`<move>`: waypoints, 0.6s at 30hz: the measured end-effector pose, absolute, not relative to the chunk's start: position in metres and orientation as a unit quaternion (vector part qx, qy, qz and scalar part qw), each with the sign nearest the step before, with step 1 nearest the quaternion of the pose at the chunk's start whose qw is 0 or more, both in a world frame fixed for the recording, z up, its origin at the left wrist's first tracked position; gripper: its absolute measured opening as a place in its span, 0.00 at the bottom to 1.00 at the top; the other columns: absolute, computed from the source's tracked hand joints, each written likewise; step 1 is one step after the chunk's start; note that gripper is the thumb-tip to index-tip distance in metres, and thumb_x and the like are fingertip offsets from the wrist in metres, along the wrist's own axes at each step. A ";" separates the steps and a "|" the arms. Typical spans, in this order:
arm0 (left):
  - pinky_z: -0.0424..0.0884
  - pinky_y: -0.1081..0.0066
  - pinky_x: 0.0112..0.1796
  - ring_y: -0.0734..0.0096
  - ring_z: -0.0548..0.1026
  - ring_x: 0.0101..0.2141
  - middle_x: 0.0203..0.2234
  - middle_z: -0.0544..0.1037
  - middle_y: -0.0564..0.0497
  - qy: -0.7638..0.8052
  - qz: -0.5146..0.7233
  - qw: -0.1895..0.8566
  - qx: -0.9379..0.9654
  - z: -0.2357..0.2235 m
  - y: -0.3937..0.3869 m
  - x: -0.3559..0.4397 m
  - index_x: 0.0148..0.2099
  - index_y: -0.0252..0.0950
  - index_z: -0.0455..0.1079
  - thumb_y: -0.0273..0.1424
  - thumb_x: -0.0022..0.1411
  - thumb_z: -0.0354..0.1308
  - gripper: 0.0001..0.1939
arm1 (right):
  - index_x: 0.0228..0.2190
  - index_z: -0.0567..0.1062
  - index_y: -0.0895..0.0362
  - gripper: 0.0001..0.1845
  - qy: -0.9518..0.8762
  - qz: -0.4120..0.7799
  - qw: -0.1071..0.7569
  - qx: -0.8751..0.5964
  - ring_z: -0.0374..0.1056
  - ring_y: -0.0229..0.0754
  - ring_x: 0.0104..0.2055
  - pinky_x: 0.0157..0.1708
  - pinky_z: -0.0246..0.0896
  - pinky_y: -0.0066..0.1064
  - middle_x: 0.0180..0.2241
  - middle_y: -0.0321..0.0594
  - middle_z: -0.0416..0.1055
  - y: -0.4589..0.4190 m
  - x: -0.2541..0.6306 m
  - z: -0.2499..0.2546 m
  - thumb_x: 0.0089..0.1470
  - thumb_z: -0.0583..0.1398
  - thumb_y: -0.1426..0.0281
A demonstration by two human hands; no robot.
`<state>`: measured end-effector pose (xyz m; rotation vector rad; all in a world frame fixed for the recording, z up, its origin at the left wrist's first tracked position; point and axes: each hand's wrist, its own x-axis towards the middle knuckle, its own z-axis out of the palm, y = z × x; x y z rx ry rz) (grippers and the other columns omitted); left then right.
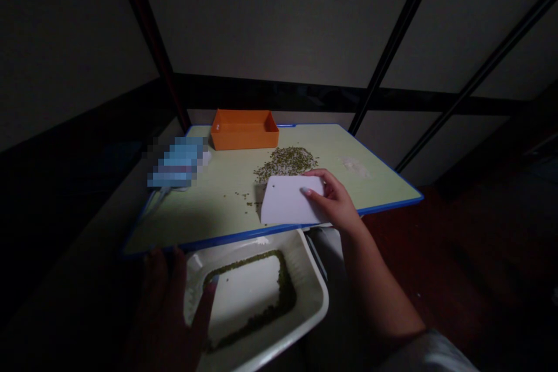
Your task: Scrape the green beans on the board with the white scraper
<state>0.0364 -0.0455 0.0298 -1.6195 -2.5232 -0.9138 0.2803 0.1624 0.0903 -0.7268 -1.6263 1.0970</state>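
Note:
My right hand (pixel 335 197) is closed on a white plastic scraper (pixel 285 200), thumb on its near face. The scraper is tilted at the front of the pale green board, its lower edge by the blue rim. Right behind it lies a loose pile of small green beans or seeds (pixel 292 160), mixed with pale grains. Below the board's front edge sits a white tray (pixel 311 302), with green beans lining the edges of its floor. My left hand (pixel 174 308), in deep shadow, grips the tray's left side, with the thumb inside the wall.
An orange rectangular bin (pixel 244 138) stands at the back left of the board (pixel 218 209). A pixelated blue packet (pixel 178 163) lies at the left. A thin patch of pale grains (pixel 355 167) is spread at the right. A panelled wall (pixel 270 23) rises behind.

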 end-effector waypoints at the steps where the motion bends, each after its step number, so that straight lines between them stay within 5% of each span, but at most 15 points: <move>1: 0.47 0.48 0.66 0.51 0.40 0.70 0.70 0.42 0.33 -0.805 -0.289 0.003 -0.518 0.029 -0.046 0.036 0.67 0.25 0.50 0.53 0.61 0.40 0.43 | 0.41 0.73 0.51 0.15 -0.674 0.460 0.495 -0.297 0.66 0.40 0.38 0.36 0.63 0.32 0.41 0.38 0.71 0.162 0.280 0.091 0.50 0.66 0.65; 18: 0.47 0.47 0.65 0.52 0.40 0.69 0.69 0.46 0.32 -0.805 -0.281 0.041 -0.521 0.027 -0.046 0.034 0.66 0.25 0.53 0.52 0.61 0.40 0.42 | 0.42 0.71 0.50 0.16 -0.636 0.453 0.532 -0.329 0.66 0.40 0.36 0.34 0.63 0.32 0.39 0.37 0.71 0.163 0.275 0.089 0.51 0.65 0.63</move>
